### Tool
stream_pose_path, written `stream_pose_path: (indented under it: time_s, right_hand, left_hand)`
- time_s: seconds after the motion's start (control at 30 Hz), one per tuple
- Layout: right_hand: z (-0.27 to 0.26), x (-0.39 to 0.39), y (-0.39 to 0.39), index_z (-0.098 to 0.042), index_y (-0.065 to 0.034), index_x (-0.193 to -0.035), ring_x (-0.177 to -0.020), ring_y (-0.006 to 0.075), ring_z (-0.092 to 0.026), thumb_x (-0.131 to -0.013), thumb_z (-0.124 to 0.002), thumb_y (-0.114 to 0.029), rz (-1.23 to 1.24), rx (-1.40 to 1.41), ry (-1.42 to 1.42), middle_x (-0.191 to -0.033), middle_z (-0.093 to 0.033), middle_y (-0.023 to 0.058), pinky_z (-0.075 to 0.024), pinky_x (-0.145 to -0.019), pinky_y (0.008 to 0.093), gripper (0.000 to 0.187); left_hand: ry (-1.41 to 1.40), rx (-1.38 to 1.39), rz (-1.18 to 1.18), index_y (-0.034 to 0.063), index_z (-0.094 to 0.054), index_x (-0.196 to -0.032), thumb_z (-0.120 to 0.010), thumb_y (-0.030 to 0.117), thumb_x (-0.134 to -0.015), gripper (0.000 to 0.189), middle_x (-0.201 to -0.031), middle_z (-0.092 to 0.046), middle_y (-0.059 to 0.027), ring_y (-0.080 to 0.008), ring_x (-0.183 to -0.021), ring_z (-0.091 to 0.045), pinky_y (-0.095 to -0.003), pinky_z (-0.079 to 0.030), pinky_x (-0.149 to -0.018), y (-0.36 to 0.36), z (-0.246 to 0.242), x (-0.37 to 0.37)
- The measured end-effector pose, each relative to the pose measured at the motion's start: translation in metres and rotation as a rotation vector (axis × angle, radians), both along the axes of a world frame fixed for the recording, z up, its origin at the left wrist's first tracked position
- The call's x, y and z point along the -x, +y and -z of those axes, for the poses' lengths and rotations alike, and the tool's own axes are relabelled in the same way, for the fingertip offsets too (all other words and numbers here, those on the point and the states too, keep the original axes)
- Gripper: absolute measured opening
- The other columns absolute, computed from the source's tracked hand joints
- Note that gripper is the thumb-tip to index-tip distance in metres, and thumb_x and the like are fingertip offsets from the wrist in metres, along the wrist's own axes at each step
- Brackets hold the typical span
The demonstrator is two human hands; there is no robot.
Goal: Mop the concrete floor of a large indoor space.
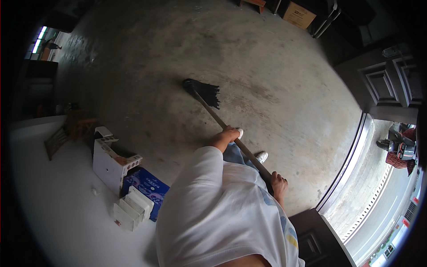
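A mop with dark cloth strands [208, 94] rests on the grey concrete floor [160, 60], its strands fanned out to the right of the head. Its long wooden handle [213, 115] slopes from the head down to my body. My left hand [230, 134] is wrapped around the middle of the handle, in front of my legs. Nearer the top end, my right hand [279, 184] grips the handle beside my waist; the very end is hidden there. My white shoes [262, 157] stand on the floor under the handle.
Left of me are a torn-open white carton [108, 165], a blue printed box [156, 187] and plastic containers [133, 208]. A dark panelled door [382, 85] stands at the right by the threshold [347, 160]; a scooter [400, 147] is outside. A cardboard box [298, 15] sits far back.
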State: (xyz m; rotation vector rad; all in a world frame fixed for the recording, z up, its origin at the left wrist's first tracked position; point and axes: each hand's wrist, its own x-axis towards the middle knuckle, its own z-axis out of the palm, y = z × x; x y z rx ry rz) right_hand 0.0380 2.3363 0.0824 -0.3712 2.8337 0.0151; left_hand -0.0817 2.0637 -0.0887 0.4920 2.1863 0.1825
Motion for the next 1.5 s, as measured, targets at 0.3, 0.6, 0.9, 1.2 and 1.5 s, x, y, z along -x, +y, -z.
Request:
stream_pose_path:
  time_s: [0.3,0.6,0.9,1.2,1.5]
  right_hand:
    - [-0.024,0.041,0.006,-0.046,-0.0067,-0.072,-0.057,0.0326,-0.056,-0.058,-0.059,-0.006,0.125,0.248,-0.082,-0.063,-0.055,0.0117,-0.0449,-0.052,0.0413,0.020]
    - [-0.175,0.076,0.102,-0.047,-0.0049,-0.064,-0.052,0.0298,-0.054,-0.064,-0.071,-0.024,0.248,0.022,-0.051,-0.057,-0.054,0.0118,-0.0420,-0.048,0.0386,0.031]
    - [-0.228,0.105,0.079,-0.046,-0.0071,-0.074,-0.056,0.0255,-0.054,-0.071,-0.060,-0.041,0.232,-0.464,0.133,-0.059,-0.048,0.0088,-0.0411,-0.055,0.0375,0.037]
    - [-0.184,0.184,0.081,-0.046,-0.0068,-0.076,-0.057,0.0244,-0.049,-0.075,-0.057,-0.040,0.057,-0.367,0.237,-0.059,-0.043,0.0083,-0.0390,-0.055,0.0383,0.035]
    - [-0.136,0.301,-0.011,-0.047,-0.0081,-0.073,-0.053,0.0212,-0.049,-0.064,-0.068,-0.034,-0.219,-0.184,0.251,-0.056,-0.044,0.0048,-0.0392,-0.054,0.0349,0.034]
  left_hand:
    - [-0.017,-0.138,0.070,0.0128,-0.065,-0.083,-0.065,0.019,-0.065,0.019,-0.088,-0.063,-0.0083,-0.0254,-0.089,-0.059,-0.0385,-0.045,-0.075,-0.015,-0.040,0.036]
    - [0.014,-0.499,0.183,0.0119,-0.063,-0.070,-0.056,0.008,-0.059,0.013,-0.076,-0.062,-0.0120,-0.0271,-0.078,-0.061,-0.0392,-0.048,-0.065,0.150,-0.106,0.078]
    - [0.092,-0.773,0.340,0.0163,-0.057,-0.067,-0.064,0.020,-0.062,0.009,-0.072,-0.060,-0.0042,-0.0236,-0.079,-0.059,-0.0432,-0.040,-0.076,0.277,-0.086,0.143]
    - [0.231,-0.668,0.162,0.0179,-0.059,-0.063,-0.069,0.026,-0.062,0.012,-0.068,-0.061,-0.0036,-0.0231,-0.073,-0.060,-0.0379,-0.041,-0.075,0.239,-0.051,0.225]
    - [0.369,-0.706,-0.166,0.0117,-0.057,-0.057,-0.067,0.025,-0.058,0.017,-0.061,-0.057,-0.0093,-0.0287,-0.066,-0.059,-0.0411,-0.045,-0.060,0.063,-0.017,0.262]
